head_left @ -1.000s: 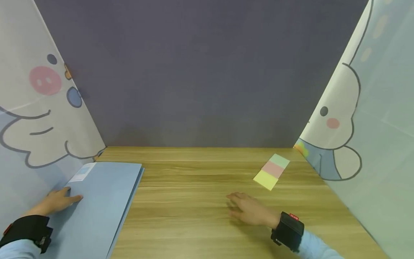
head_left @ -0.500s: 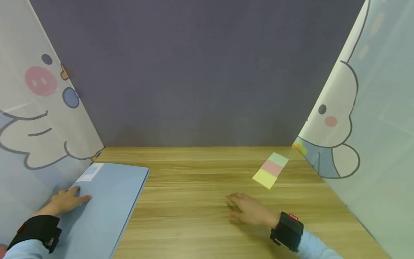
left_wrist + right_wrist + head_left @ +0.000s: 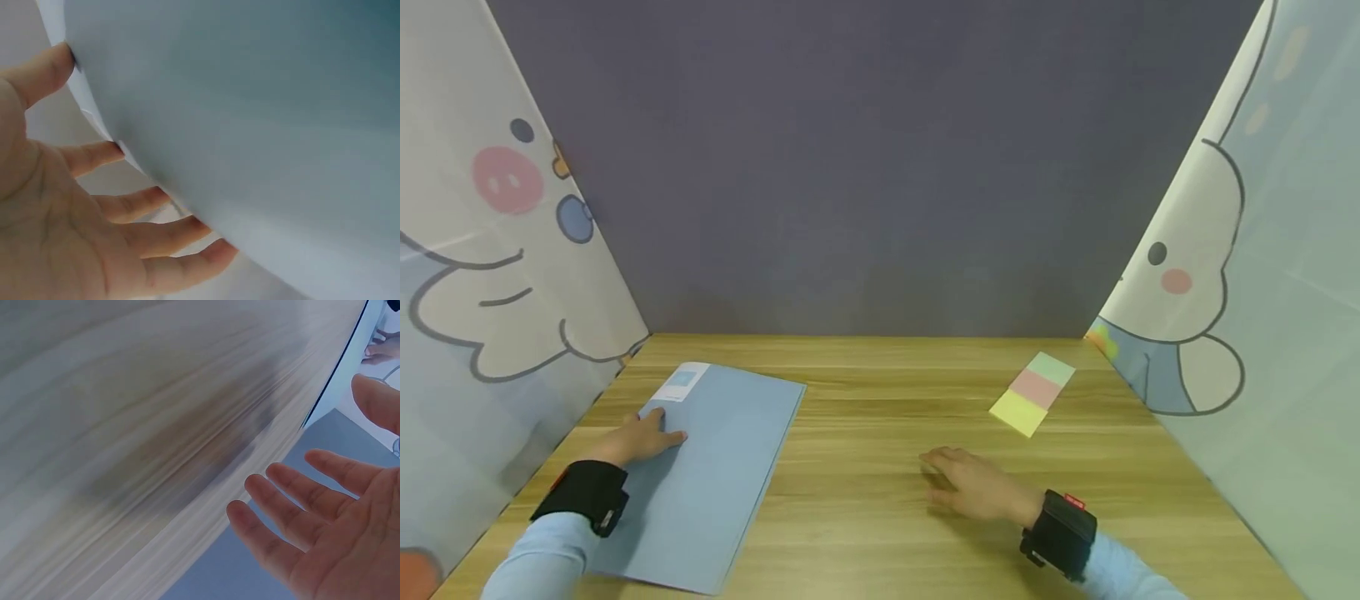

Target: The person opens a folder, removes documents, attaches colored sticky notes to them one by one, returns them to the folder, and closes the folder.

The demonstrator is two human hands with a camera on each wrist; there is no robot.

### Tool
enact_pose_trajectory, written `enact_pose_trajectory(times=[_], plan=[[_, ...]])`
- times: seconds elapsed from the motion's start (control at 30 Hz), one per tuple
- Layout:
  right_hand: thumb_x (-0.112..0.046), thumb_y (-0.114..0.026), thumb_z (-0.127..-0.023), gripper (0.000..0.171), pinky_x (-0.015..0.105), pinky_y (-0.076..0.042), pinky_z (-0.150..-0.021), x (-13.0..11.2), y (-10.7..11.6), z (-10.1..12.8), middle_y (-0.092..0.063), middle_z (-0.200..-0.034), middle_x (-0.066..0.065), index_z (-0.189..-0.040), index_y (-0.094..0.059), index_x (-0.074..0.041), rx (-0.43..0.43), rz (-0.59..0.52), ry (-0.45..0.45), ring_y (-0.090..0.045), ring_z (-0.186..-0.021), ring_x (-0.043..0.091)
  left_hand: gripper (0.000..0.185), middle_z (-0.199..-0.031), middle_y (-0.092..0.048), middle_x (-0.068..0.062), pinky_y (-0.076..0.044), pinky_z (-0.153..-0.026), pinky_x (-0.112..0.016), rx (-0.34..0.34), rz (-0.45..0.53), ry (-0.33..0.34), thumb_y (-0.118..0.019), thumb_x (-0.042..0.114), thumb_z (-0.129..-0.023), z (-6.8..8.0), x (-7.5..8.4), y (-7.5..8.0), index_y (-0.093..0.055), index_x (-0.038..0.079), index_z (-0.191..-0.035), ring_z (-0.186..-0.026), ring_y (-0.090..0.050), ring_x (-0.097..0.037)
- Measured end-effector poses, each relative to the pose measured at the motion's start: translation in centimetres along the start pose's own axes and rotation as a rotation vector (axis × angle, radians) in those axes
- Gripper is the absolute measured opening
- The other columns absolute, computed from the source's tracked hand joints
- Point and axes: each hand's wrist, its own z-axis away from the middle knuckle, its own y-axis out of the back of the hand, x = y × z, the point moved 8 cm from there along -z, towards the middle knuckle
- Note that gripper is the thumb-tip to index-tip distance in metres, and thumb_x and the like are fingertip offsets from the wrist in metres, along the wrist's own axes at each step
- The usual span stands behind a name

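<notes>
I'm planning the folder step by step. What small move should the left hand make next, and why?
Probably slide the blue folder a bit further toward the table's middle. The left hand rests flat on its cover, near the white label, and the folder lies left of centre. The right hand rests open on bare wood.

Left hand [image 3: 638, 440] and right hand [image 3: 973, 487] both flat, palms down, fingers [image 3: 134, 206] straight.

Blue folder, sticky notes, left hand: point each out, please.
blue folder [image 3: 715, 467], head view, bare middle of its cover.
sticky notes [image 3: 1032, 393], head view, pink middle strip.
left hand [image 3: 638, 438], head view, back of the hand, resting on the folder.
</notes>
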Motion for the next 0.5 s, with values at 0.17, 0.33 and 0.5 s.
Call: enact_pose_trajectory(times=[0.17,0.33,0.5], plan=[[-0.035,-0.056,-0.09,0.055,0.049,-0.038,-0.098,-0.7,0.1,-0.6,-0.047,-0.133,0.018,-0.133,-0.044,-0.002,0.013,0.001,0.027,-0.046,-0.122,0.034,0.085,-0.126,-0.015,-0.052,-0.034,-0.087,-0.068,-0.015,-0.003,-0.035,-0.054,0.043,-0.088,-0.7,3.2,-0.8,-0.02,-0.021,-0.131,-0.114,-0.026,-0.064],[-0.034,-0.056,-0.09,0.055,0.047,-0.038,-0.099,-1.5,0.1,-1.5,-0.048,-0.133,0.017,-0.133,-0.045,-0.002,0.011,0.01,0.057,-0.046,-0.121,0.033,0.088,-0.128,-0.022,-0.048,-0.036,-0.087,-0.066,0.004,-0.043,-0.057,-0.057,0.05,-0.084,-1.4,4.9,-1.7,-0.026,-0.017,-0.132,-0.113,-0.033,-0.059],[-0.033,-0.057,-0.089,0.055,0.045,-0.037,-0.101,-2.4,-0.1,-2.7,-0.048,-0.133,0.017,-0.132,-0.045,-0.002,0.006,0.021,0.067,-0.046,-0.122,0.031,0.079,-0.127,-0.025,-0.047,-0.038,-0.085,-0.065,0.024,-0.075,-0.044,-0.057,0.041,-0.087,-0.8,6.5,-2.0,-0.027,-0.016,-0.133,-0.105,-0.042,-0.055]])
